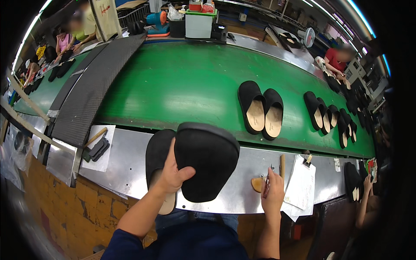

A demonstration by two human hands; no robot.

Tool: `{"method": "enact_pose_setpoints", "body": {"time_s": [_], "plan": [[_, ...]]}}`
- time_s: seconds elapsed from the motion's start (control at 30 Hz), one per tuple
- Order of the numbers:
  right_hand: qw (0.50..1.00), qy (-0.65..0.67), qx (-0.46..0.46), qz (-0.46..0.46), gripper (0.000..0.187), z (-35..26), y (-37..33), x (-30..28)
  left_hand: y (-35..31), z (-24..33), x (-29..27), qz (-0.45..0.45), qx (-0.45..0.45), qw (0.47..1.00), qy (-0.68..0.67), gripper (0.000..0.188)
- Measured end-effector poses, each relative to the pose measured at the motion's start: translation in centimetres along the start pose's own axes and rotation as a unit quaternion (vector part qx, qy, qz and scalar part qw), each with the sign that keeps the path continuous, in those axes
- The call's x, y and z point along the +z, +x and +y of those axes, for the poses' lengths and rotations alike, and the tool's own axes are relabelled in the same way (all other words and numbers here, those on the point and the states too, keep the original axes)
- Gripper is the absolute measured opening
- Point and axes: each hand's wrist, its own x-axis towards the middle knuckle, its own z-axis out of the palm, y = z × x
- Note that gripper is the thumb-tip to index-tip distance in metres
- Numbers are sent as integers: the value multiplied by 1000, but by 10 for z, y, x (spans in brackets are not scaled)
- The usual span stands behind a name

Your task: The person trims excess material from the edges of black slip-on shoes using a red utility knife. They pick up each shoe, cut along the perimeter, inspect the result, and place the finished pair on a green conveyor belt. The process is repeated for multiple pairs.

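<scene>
My left hand [174, 177] is closed round a black clog [208, 162], thumb on its upper, holding it up in front of me. Partly behind it, a second black clog [157, 149] with a pale insole rests on the metal ledge [125, 158]. Over the ledge to the right, my right hand [274, 195] is closed on a small pointed tool [266, 189] with a reddish handle; its exact kind is unclear. Next to that hand are a tan rounded piece [256, 184] and a wooden handle [283, 164].
A green conveyor belt [173, 86] runs beyond the ledge, carrying a pair of black clogs [255, 115] and several more farther right. Clipped papers [299, 184] lie right of my right hand. A black brush-like block [100, 148] sits at left. Other people work at both far sides.
</scene>
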Motion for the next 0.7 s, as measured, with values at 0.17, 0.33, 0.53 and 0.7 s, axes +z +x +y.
{"method": "enact_pose_setpoints", "body": {"time_s": [0.17,0.33,0.53,0.7], "plan": [[999,36,39,12,41,5,-10,2,0,-13,-1,98,-126,985,-66,76],[799,581,119,-101,47,-50,37,16,27,15,19,63,-171,953,-243,75],[516,805,140,-257,72,-111,105,45,16,21,15,135,32,945,296,60],[511,829,164,-157,71,-96,117,87,-53,6,-71,261,88,774,570,52]]}}
